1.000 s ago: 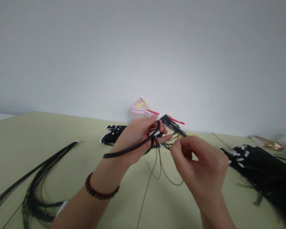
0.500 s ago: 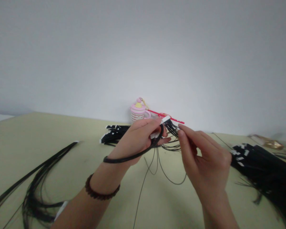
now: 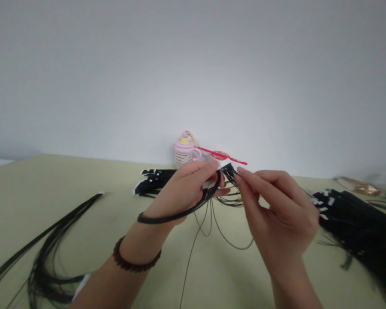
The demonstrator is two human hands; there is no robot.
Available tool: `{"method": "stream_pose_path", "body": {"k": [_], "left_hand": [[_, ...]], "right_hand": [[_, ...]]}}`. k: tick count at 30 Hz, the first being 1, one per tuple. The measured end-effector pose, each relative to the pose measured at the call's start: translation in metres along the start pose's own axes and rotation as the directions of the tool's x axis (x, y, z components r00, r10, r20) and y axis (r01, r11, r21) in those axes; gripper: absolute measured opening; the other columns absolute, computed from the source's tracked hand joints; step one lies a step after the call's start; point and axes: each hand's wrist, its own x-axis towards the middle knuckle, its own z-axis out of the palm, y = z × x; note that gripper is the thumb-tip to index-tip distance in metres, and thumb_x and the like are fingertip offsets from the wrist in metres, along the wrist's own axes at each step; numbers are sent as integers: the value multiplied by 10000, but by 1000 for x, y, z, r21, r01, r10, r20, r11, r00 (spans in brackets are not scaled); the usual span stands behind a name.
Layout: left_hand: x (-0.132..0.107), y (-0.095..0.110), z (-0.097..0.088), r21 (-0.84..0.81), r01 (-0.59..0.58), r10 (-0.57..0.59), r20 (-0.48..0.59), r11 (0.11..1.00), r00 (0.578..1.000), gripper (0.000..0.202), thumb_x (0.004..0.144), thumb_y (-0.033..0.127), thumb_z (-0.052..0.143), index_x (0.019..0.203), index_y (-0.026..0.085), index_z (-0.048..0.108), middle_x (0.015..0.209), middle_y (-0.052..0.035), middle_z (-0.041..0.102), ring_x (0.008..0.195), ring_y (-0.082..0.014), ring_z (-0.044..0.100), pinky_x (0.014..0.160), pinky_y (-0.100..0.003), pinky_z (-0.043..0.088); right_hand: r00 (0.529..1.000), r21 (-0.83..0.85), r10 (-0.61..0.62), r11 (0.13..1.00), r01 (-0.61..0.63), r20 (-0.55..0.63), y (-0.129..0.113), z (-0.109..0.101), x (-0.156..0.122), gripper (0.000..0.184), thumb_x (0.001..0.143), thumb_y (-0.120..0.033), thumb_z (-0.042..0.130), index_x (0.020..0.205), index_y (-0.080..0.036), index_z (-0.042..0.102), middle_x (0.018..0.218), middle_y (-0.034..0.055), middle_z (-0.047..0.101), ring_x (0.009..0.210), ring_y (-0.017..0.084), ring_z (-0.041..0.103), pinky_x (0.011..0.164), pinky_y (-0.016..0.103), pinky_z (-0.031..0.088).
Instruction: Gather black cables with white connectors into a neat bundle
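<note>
Between thumb and fingers, my left hand (image 3: 189, 189) grips a white connector (image 3: 225, 162) with several thin black wires (image 3: 229, 172) running out of it. A thick black cable (image 3: 180, 217) belonging to the bundle loops back across my left wrist. My right hand (image 3: 276, 210) pinches a thin black wire close to the connector; the wire's tip is too small to make out. Loose wires (image 3: 228, 200) curve below and between both hands, and some hang down over the table. My left fingers partly hide the connector.
Black wire bundles with white ends (image 3: 154, 180) lie behind my left hand. Another bundle (image 3: 48, 257) rests at left, and a large pile (image 3: 357, 231) at right. A pink lidded cup (image 3: 184, 152) and a red strip (image 3: 220, 155) stand by the wall (image 3: 193, 77), on the pale table (image 3: 122, 240).
My right hand has shifted slightly left and up, its fingertips closer to the connector. The connector has tilted a little. My left hand keeps its hold nearly in place.
</note>
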Motion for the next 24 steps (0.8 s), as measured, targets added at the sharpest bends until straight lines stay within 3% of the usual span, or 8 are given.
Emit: {"method": "stream_pose_path", "body": {"k": [3,7,10,17,24], "left_hand": [[-1,1,0,-16,-6,6,5,1000,1000,281,828,298,507,596,151,565,689,-15,558,666,-109,520,624,-193,443],[-1,2,0,3,-28,28,4,1000,1000,310,842,276,498,566,146,555,643,-2,539,601,-83,482,549,-165,391],[0,-1,0,8,-40,40,21,999,999,316,840,299,502,565,150,543,631,4,526,596,-86,467,562,-177,396],[1,-3,-3,114,-63,56,57,991,997,323,827,363,506,592,147,551,650,-8,534,634,-106,483,608,-208,403],[-1,-1,-1,104,-47,45,16,993,999,319,835,347,503,587,151,545,642,7,520,619,-91,462,587,-180,395]], "right_hand": [[1000,0,4,1000,-4,11,1,0,1,217,769,-76,631,935,-199,700,671,2,572,552,81,507,464,207,419],[997,-3,9,1000,-9,83,-1,2,2,76,756,-96,642,739,-155,686,581,-14,537,509,61,474,481,187,402],[993,13,32,999,-33,115,-3,4,2,108,755,-114,640,652,-143,649,547,-24,523,478,48,454,463,177,375],[982,25,117,992,-122,148,-3,4,1,141,762,-135,621,620,-139,616,552,-27,502,471,49,443,458,183,360],[975,66,138,986,-152,175,-5,2,1,138,765,-119,605,628,-136,611,561,-29,489,490,53,437,465,187,356]]}}
